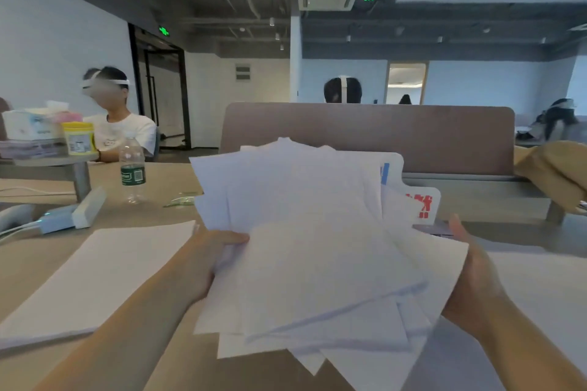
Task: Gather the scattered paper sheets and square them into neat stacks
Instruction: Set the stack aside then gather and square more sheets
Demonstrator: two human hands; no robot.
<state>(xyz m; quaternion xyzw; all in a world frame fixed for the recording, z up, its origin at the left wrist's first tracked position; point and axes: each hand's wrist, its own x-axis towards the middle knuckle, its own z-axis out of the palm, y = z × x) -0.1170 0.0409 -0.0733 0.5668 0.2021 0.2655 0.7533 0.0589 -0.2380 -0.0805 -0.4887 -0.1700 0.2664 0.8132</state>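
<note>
A loose, fanned bundle of white paper sheets (311,251) is lifted above the wooden desk (143,219), its edges askew. My left hand (209,260) grips the bundle's left edge, thumb on top. My right hand (473,276) holds the right edge from the side, thumb pointing up. A squared stack of white sheets (95,276) lies flat on the desk at the left. More white paper (540,295) lies on the desk at the right, partly hidden by my right arm.
A water bottle (133,168), a white charger block (85,209) with cables and a raised shelf (47,162) holding tissues and a yellow tub stand at the left. A white sign with red marks (419,200) and a brown divider (381,136) stand behind the bundle. People sit beyond.
</note>
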